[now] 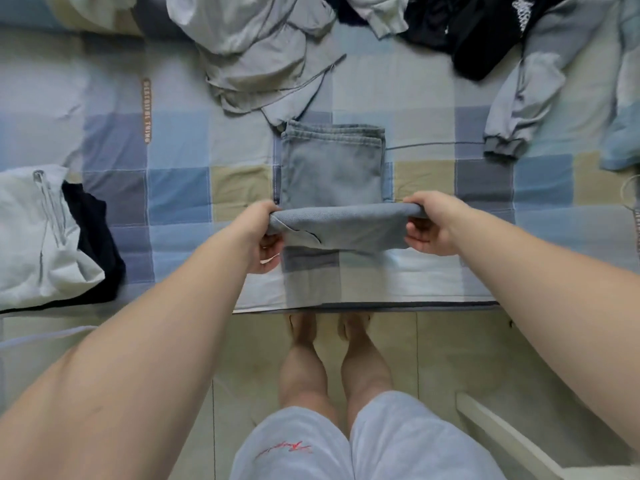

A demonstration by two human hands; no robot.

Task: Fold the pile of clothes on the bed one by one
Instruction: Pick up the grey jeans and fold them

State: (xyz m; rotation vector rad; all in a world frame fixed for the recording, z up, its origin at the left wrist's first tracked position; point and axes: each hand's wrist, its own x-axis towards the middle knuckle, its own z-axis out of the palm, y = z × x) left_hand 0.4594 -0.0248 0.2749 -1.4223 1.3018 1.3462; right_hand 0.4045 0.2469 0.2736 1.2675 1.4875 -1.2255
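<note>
We see the bed [180, 188], covered by a checked sheet, with the pile of clothes [256, 53] along its far edge. The denim jeans [330, 168] lie at centre. Our left hand [265, 237] and right hand [433, 223] each grip one end of the raised near fold.

The bed [180, 188] wears a checked sheet of blue, grey and beige squares, with a strip of orange lettering [146, 110] printed on it left of centre. Pale jeans [330, 168] lie folded in the middle, their near end raised off the sheet. Just beyond them sprawls a crumpled grey garment [256, 64]. A black garment [478, 36] is bunched at the far right, beside a grey-blue sweatshirt [519, 109] whose cuffed sleeve reaches toward the near side. At the left edge a white garment [31, 233] lies against a dark garment [93, 237].
</note>
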